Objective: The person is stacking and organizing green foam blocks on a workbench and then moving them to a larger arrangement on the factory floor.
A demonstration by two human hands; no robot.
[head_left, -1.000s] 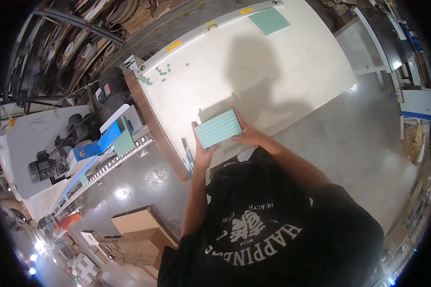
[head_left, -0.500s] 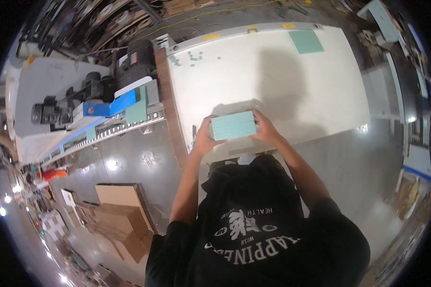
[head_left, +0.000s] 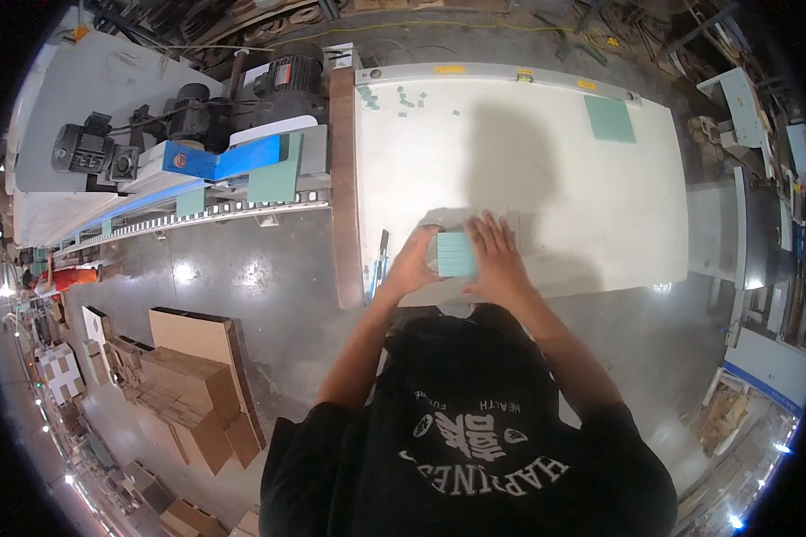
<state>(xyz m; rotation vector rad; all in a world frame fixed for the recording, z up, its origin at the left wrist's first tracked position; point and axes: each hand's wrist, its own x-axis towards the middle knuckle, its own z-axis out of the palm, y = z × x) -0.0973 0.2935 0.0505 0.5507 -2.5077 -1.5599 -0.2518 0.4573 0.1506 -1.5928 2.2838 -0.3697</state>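
Note:
A stack of pale green rectangular pieces (head_left: 455,255) is held between my two hands at the near side of the white table (head_left: 582,206). My left hand (head_left: 414,265) grips its left side, thumb toward me and fingers on the far edge. Against the right side lies my right hand (head_left: 500,258), its fingers reaching past the far edge and covering part of the stack. Thin parallel lines run across the visible face. To the left of my left hand, a dark-bladed tool and a blue pen-like item (head_left: 380,267) lie near the table's edge.
Small green scraps (head_left: 403,100) are scattered at the far left of the table. A green square sheet (head_left: 611,120) lies far right, by a long level (head_left: 475,73). Machinery with motors (head_left: 188,116) adjoins on the left. Cardboard boxes (head_left: 188,376) stand on the floor.
The stack has turned and now shows a narrower face. My right hand has shifted from gripping its end to lying along its side. The whole view has swung slightly.

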